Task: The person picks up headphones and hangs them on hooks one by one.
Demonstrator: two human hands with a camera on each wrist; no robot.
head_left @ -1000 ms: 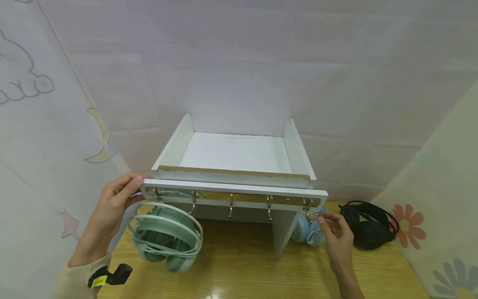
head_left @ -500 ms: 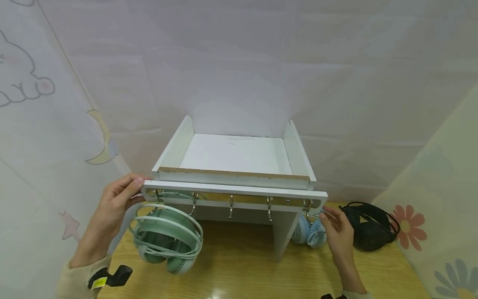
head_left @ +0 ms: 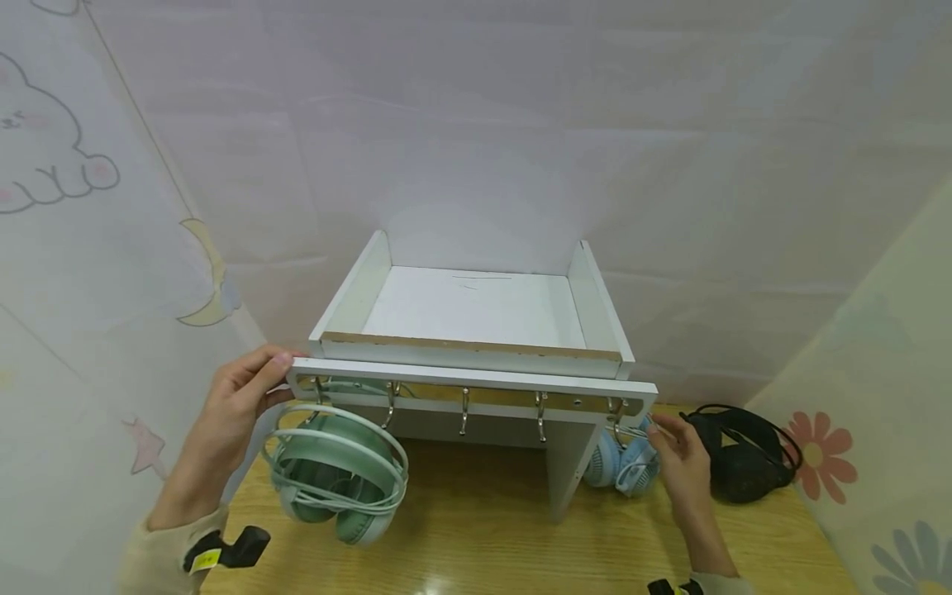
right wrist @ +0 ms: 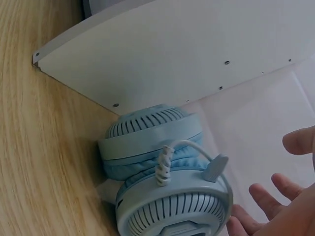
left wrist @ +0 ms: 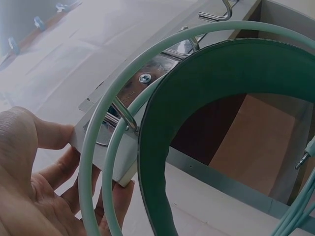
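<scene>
A white hook rail (head_left: 476,376) with several metal hooks runs along the front of a white shelf unit. At its left end my left hand (head_left: 241,401) grips the rail, thumb on one side and fingers on the other, as the left wrist view shows. Green headphones (head_left: 338,475) with a coiled cable hang by their band from the leftmost hook (left wrist: 123,115). My right hand (head_left: 683,463) is by the rail's right end, its fingers spread and loosely bent with nothing between them. Blue headphones (right wrist: 174,201) rest on the table close to those fingers.
Black headphones (head_left: 744,463) lie on the wooden table (head_left: 476,537) at the right. The shelf unit's side panel (head_left: 568,467) stands between the middle and the blue headphones. Fabric walls (head_left: 476,124) close in the back and both sides.
My right hand's fingers have drawn slightly away from the rightmost hook and loosened. The left hand keeps its grip on the rail. The head view has shifted a little.
</scene>
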